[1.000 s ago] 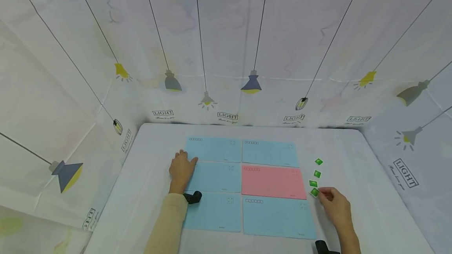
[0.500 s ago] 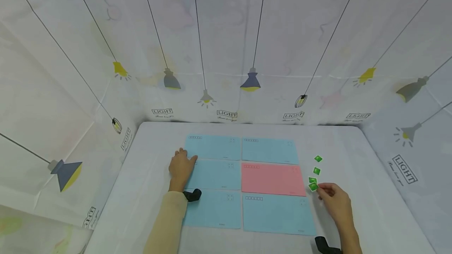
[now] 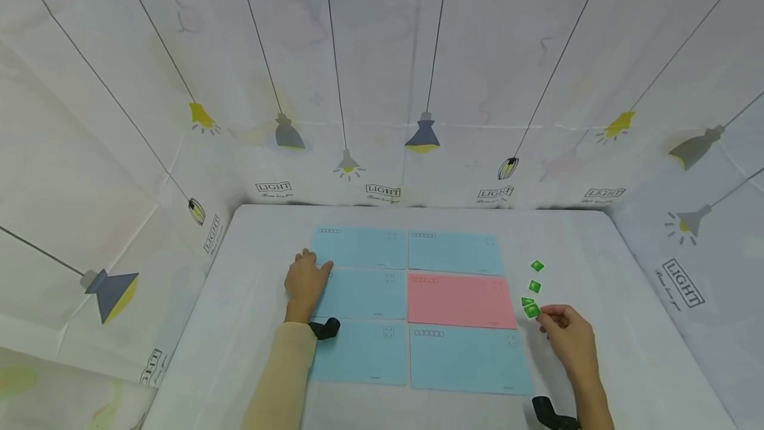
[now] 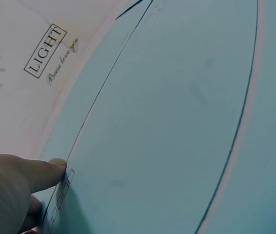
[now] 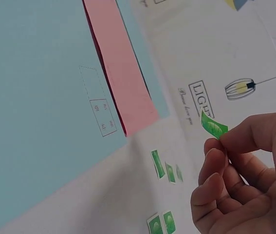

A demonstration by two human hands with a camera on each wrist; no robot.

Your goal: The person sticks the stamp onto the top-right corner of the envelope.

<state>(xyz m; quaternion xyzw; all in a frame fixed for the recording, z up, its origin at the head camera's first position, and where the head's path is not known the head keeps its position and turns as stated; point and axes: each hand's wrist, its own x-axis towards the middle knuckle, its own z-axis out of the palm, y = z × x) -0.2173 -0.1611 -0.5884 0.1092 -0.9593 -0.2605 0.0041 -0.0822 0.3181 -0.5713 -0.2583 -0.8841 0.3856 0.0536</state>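
My right hand (image 3: pixel 570 342) pinches a small green stamp (image 3: pixel 532 310) between thumb and index finger. In the right wrist view this stamp (image 5: pixel 213 126) is lifted and slightly curved, its other fingers curled beneath. More green stamps (image 3: pixel 534 286) lie in a rough column just beyond that hand. To the left, my left hand (image 3: pixel 306 286) rests at the left edge of the blue envelopes, fingers spread. In the left wrist view its thumb (image 4: pixel 47 174) touches the seam near the printed postcode boxes of a blue envelope (image 4: pixel 157 126).
Envelopes lie in two columns on the white table (image 3: pixel 621 271). A pink envelope (image 3: pixel 461 300) is in the middle of the right column, with blue envelopes (image 3: pixel 468 360) around it. A white cloth (image 3: pixel 382 52) printed with lamps hangs behind.
My right hand has lifted the nearest stamp off the table and moved slightly away from me; the stamp overlaps another in the head view. The left hand stays in place.
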